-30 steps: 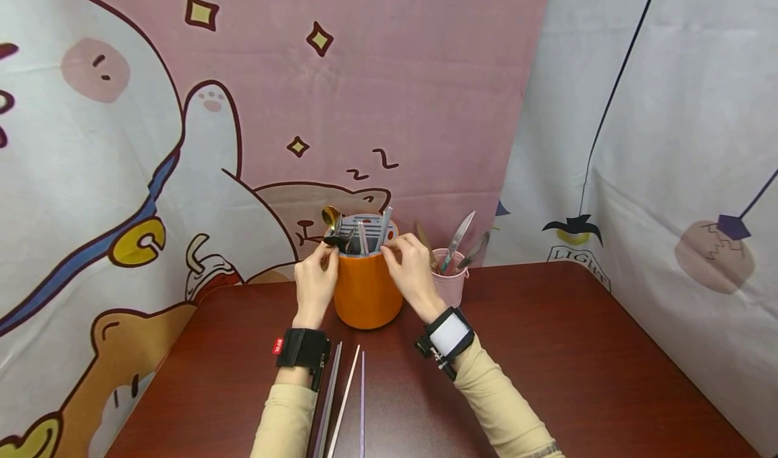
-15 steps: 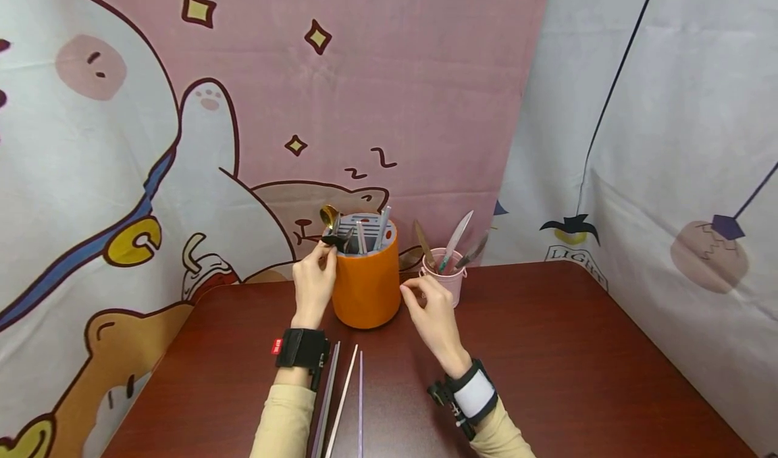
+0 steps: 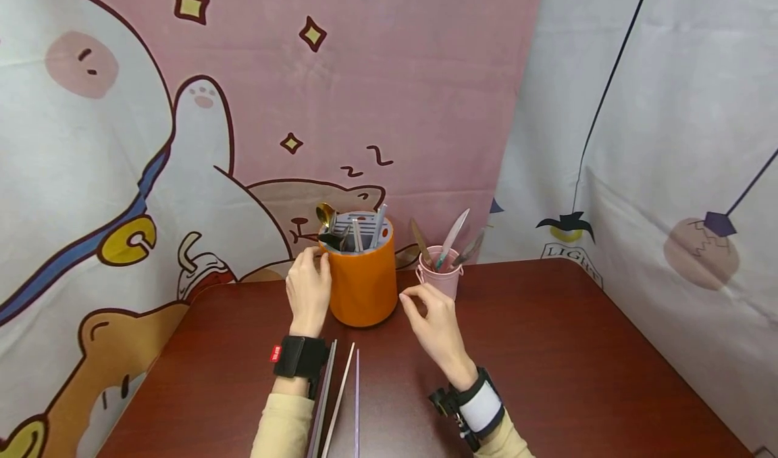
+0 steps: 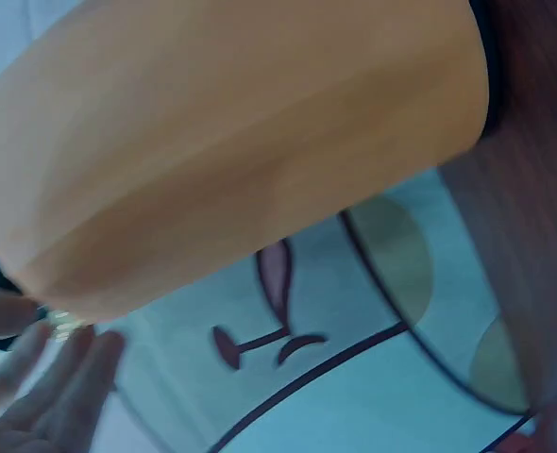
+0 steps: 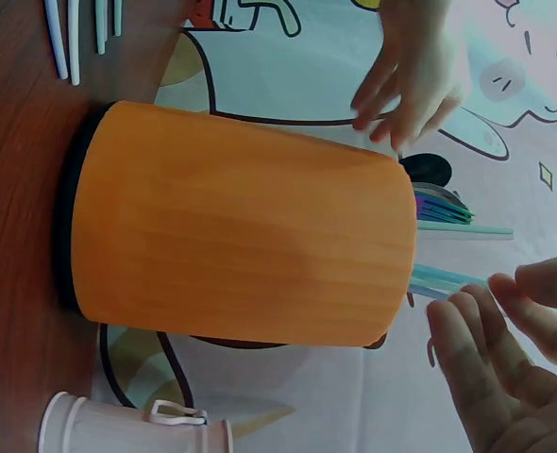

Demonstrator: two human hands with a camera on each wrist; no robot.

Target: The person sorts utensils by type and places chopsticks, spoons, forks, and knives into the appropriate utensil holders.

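An orange cylindrical utensil holder stands upright on the table. Black spoon, golden spoon, chopsticks and forks stick up from its top. At the holder's left rim is my left hand, its fingertips at or just beside the edge. No utensil shows between those fingers in the right wrist view. My right hand hovers in front of the pink bucket, apart from the holder. Its fingers are loosely bent, thumb close to the forefinger, and hold nothing.
Several sticks like chopsticks lie lengthwise on the table in front of the holder: dark ones, a white one and a purple one. Knives stand in the pink bucket. A printed cloth hangs behind.
My right hand has left the holder's rim, moving right and down toward me. My left hand has let go at the black spoon and sunk slightly beside the rim. The spoon sits lower.
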